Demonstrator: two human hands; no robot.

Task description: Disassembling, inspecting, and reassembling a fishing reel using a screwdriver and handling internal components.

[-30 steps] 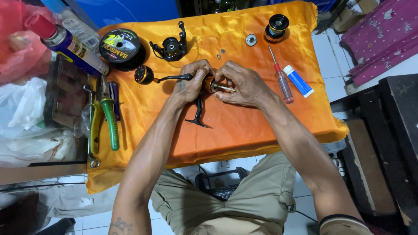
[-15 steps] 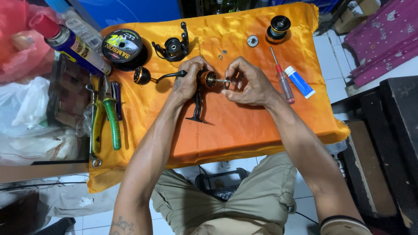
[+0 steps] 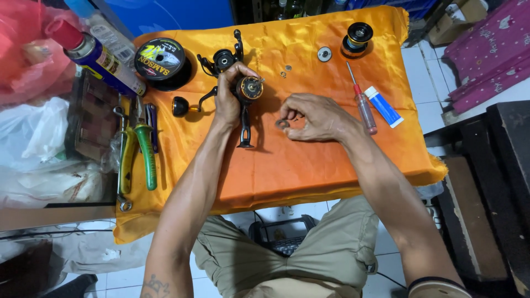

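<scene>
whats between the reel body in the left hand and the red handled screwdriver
In the head view, the right hand lies between the reel body and the red-handled screwdriver, resting on the orange cloth and pinching a small ring-like part.

Black-and-gold reel body (image 3: pixel 247 96) – upright on orange cloth, small ring (image 3: pixel 282 124) beside

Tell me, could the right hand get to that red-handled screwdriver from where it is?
Probably yes. The right hand rests on the orange cloth, and the red-handled screwdriver lies just beside it with only bare cloth between. Its fingers pinch a small part, which it would likely have to set down first.
</scene>
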